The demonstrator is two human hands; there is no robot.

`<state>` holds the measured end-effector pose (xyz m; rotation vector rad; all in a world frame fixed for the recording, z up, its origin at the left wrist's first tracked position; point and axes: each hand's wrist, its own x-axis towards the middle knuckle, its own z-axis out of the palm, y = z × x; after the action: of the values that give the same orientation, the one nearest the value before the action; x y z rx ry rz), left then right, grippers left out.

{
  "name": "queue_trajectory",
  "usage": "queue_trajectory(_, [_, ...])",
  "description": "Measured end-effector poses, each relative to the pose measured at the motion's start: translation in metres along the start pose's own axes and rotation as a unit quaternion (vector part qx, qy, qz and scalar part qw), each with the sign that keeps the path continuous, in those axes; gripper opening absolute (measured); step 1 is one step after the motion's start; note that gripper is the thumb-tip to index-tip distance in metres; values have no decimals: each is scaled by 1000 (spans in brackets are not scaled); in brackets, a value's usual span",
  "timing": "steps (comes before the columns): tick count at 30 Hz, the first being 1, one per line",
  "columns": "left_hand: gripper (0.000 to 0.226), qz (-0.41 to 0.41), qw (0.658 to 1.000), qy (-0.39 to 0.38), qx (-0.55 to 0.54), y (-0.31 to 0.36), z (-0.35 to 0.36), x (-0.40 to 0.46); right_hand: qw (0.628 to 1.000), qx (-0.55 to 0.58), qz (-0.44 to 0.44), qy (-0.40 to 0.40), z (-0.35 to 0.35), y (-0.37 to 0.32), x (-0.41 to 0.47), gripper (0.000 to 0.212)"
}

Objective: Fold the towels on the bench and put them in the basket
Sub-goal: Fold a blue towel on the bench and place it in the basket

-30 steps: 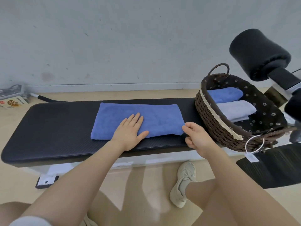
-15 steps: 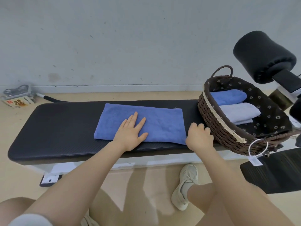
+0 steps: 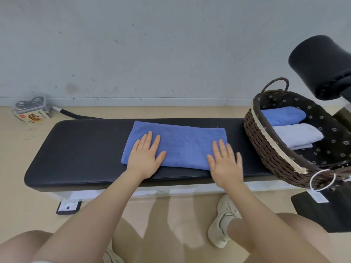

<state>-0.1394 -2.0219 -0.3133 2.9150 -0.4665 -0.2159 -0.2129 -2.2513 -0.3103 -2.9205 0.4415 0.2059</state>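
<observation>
**Both palms flat on a blue towel on the bench**

Head view: A long black padded bench [image 3: 81, 149] runs across the middle of the picture. On it, at the centre, lies a blue towel [image 3: 180, 143], folded into a long strip that lies flat along the bench. The left hand [image 3: 145, 157] rests palm down on the towel's near left part, at about 7 o'clock from its middle, fingers straight and slightly spread, thumb out to the right. The right hand [image 3: 226, 162] lies palm down over the towel's near right corner, at about 4 o'clock, fingers straight and close together; its outline is a little blurred. Neither hand grips the cloth.

At 3 o'clock from the towel, at the bench's right end, stands a dark woven basket [image 3: 266, 147] with a flower-print lining and a loop handle on its far rim. Inside it lie two folded towels side by side: a folded blue towel [image 3: 283, 115] farther off and a pale lilac towel [image 3: 296, 134] nearer. A black padded roller [image 3: 319, 59] stands at 1 o'clock, above the basket.
</observation>
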Motion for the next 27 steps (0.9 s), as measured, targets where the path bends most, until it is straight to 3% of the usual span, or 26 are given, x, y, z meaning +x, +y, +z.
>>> queue_trajectory(3, [64, -5, 1000, -6, -1, 1, -1, 0, 996, 37, 80, -2, -8, 9, 6, 59])
queue_trajectory(4, [64, -5, 1000, -9, 1, 1, -1, 0, 994, 57, 87, 14, -12, 8, 9, 54])
queue_trajectory(6, [65, -6, 1000, -13, 10, 3, -3, -1, 988, 116, 89, 54, -19, 4, 15, 21])
queue_trajectory(8, [67, -16, 999, -21, 31, 7, -5, -2, 972, 201, 111, 58, -26, -3, 20, 22])
queue_trajectory(11, [69, -44, 998, -23, 40, 20, -10, -1, 894, 417, 165, 14, -36, -11, 30, 13])
queue_trajectory(12, [70, -35, 999, -16, 33, 25, -13, 0, 868, 462, 181, -1, -38, -12, 33, 20])
queue_trajectory(17, [67, 128, 991, -19, 30, 42, -19, 12, 863, 466, 193, -40, -49, -4, 43, 25])
queue_trajectory(21, [70, 165, 982, -59, 73, 48, -16, 20, 839, 496, 198, -105, -66, 12, 49, 33])
queue_trajectory(27, [81, 169, 978, -92, 74, 64, -12, 31, 904, 399, 134, -71, -84, 29, 66, 31])
